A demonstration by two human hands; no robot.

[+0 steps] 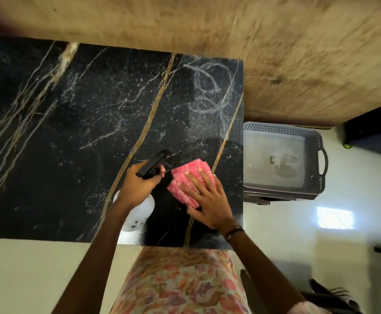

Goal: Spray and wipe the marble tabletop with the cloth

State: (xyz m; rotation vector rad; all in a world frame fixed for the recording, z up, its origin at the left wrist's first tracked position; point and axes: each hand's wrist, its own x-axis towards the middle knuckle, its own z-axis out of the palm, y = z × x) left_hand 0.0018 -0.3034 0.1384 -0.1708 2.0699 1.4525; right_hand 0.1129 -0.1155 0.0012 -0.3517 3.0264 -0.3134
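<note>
- Right hand [207, 196] lies flat on the folded pink cloth [186, 181], fingers straight and spread, pressing it onto the marble tabletop [71, 123] near the front right corner.
- Left hand [137, 184] is curled round the neck of the spray bottle [139, 211], black nozzle [154, 164] aimed away across the slab, just beside the cloth.
- Judgement: wiping is the step in hand. Swirled streaks [212, 89] remain near the far right corner, so that patch wants overlapping passes with even palm pressure.
- Edges: the right edge is close to the cloth; a grey basket [282, 155] sits below it. Strokes ending there risk sliding the cloth off.
- Open room: the slab's left and middle are bare, allowing long strokes leftward. The bottle near the front edge should be kept out of the wiping path.
</note>
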